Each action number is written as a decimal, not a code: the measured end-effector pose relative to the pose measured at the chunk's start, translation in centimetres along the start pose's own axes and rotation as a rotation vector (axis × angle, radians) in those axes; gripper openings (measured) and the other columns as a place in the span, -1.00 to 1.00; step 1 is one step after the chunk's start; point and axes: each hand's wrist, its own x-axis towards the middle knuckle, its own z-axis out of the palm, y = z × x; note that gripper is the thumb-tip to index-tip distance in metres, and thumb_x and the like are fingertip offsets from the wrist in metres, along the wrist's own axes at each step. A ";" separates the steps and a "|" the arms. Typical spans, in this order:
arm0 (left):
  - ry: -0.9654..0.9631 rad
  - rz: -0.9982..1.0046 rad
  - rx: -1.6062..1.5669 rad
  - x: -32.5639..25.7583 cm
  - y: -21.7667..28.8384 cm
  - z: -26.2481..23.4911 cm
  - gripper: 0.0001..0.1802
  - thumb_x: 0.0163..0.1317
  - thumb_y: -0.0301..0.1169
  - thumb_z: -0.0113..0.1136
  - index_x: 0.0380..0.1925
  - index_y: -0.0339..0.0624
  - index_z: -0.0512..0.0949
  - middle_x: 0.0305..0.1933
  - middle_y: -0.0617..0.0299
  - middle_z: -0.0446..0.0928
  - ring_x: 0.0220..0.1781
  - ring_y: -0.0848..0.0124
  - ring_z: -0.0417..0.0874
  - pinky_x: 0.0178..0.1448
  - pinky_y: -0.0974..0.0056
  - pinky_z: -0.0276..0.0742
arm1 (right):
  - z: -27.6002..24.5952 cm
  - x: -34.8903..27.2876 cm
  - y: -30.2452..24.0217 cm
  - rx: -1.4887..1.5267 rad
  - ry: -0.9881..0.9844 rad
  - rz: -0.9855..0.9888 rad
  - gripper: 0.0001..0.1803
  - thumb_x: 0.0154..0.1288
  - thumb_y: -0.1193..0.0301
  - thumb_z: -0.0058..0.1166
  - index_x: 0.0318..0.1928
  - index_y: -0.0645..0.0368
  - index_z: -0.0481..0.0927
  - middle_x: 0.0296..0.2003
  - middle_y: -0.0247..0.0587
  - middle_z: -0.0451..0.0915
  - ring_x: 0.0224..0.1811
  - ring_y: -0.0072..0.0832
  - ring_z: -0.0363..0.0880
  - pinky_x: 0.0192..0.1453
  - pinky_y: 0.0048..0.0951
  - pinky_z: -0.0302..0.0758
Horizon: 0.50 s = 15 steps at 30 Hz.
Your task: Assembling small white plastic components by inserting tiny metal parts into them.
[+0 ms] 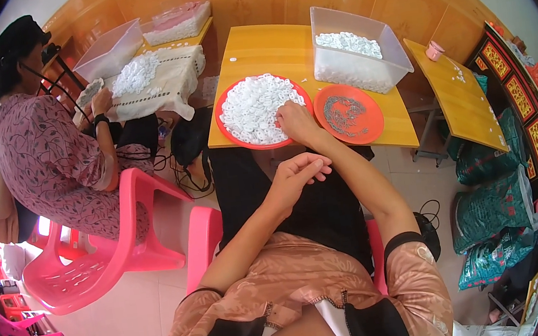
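Note:
A red-rimmed round tray [218,122] on the yellow table is heaped with small white ring-like plastic pieces [258,105]. My right hand [297,123] reaches to the right side of this heap, its fingers bent down among the pieces. Whether a piece is pinched there is hidden. Just right of that hand lies an orange plate [369,105] with small grey metal parts [343,115] spread on it. Over my lap, near my right forearm, my left hand [298,176] is held with thumb and fingers drawn together. Anything between its fingertips is too small to make out.
A clear plastic bin [365,75] of white pieces stands at the table's back right. On the left, a person [65,146] sits at a cloth-covered table [171,79] with a white heap. A second yellow table [458,94] and green sacks [493,214] are at right.

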 end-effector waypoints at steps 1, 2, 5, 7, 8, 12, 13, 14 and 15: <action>-0.001 -0.004 0.001 0.0 0.0 0.0 -0.75 0.32 -0.30 0.03 -0.17 -0.20 0.58 -0.28 0.31 0.60 -0.29 0.64 0.50 -0.18 0.51 0.32 | 0.0 -0.1 0.0 0.002 0.000 0.004 -0.82 0.15 0.45 0.01 -0.42 0.31 0.62 -0.32 0.12 0.54 -0.25 0.00 0.55 -0.13 -0.10 0.46; -0.001 0.001 0.003 0.0 0.0 0.0 -0.75 0.32 -0.30 0.03 -0.17 -0.20 0.58 -0.27 0.31 0.60 -0.29 0.64 0.50 -0.18 0.51 0.32 | 0.0 -0.1 0.0 0.015 0.006 0.000 -0.82 0.15 0.45 0.01 -0.42 0.31 0.61 -0.32 0.12 0.54 -0.25 0.00 0.55 -0.13 -0.10 0.46; -0.005 0.002 0.000 0.1 -0.2 -0.1 -0.75 0.32 -0.29 0.02 -0.17 -0.20 0.58 -0.27 0.31 0.61 -0.30 0.64 0.50 -0.18 0.51 0.32 | 0.0 -0.2 0.0 0.058 0.026 -0.004 -0.82 0.16 0.45 0.01 -0.42 0.31 0.61 -0.32 0.11 0.54 -0.24 0.00 0.54 -0.13 -0.10 0.46; -0.009 0.001 -0.006 0.1 -0.3 -0.1 -0.74 0.32 -0.29 0.02 -0.17 -0.20 0.58 -0.27 0.31 0.61 -0.30 0.64 0.50 -0.18 0.51 0.32 | -0.1 -0.3 0.0 0.085 0.041 -0.004 -0.82 0.16 0.45 0.01 -0.42 0.30 0.61 -0.32 0.10 0.54 -0.24 0.00 0.54 -0.13 -0.11 0.46; -0.006 0.001 -0.005 0.1 -0.3 -0.1 -0.74 0.32 -0.29 0.02 -0.17 -0.20 0.58 -0.27 0.31 0.61 -0.30 0.64 0.50 -0.18 0.51 0.32 | 0.0 -0.4 -0.1 0.073 0.048 0.001 -0.83 0.17 0.45 0.01 -0.42 0.30 0.61 -0.31 0.10 0.54 -0.24 0.00 0.54 -0.13 -0.11 0.46; -0.007 -0.012 -0.011 0.0 -0.3 0.0 -0.75 0.32 -0.29 0.02 -0.17 -0.20 0.58 -0.27 0.31 0.61 -0.30 0.64 0.50 -0.17 0.50 0.33 | -0.2 -0.4 -0.4 0.035 0.031 0.029 -0.83 0.17 0.47 -0.01 -0.41 0.30 0.61 -0.27 0.10 0.53 -0.23 0.01 0.54 -0.12 -0.11 0.46; -0.007 -0.011 -0.010 0.0 -0.2 0.0 -0.75 0.32 -0.29 0.02 -0.17 -0.20 0.58 -0.27 0.31 0.61 -0.30 0.64 0.50 -0.17 0.50 0.33 | -0.3 -0.4 -0.5 0.035 0.032 0.029 -0.83 0.17 0.47 -0.01 -0.41 0.30 0.61 -0.27 0.10 0.53 -0.23 0.01 0.54 -0.12 -0.11 0.46; -0.003 -0.013 -0.006 -0.1 -0.2 0.1 -0.75 0.32 -0.29 0.02 -0.18 -0.20 0.58 -0.27 0.31 0.61 -0.30 0.63 0.50 -0.18 0.50 0.33 | -0.4 -0.5 -0.5 0.051 0.032 0.030 -0.83 0.17 0.48 -0.01 -0.40 0.30 0.61 -0.27 0.10 0.52 -0.22 0.02 0.53 -0.11 -0.11 0.46; 0.001 -0.015 -0.003 -0.1 -0.1 0.2 -0.75 0.32 -0.29 0.02 -0.18 -0.20 0.58 -0.27 0.31 0.61 -0.30 0.63 0.51 -0.18 0.50 0.33 | -0.5 -0.6 -0.6 0.068 0.031 0.031 -0.84 0.17 0.48 -0.02 -0.39 0.29 0.62 -0.26 0.11 0.52 -0.21 0.02 0.53 -0.10 -0.11 0.46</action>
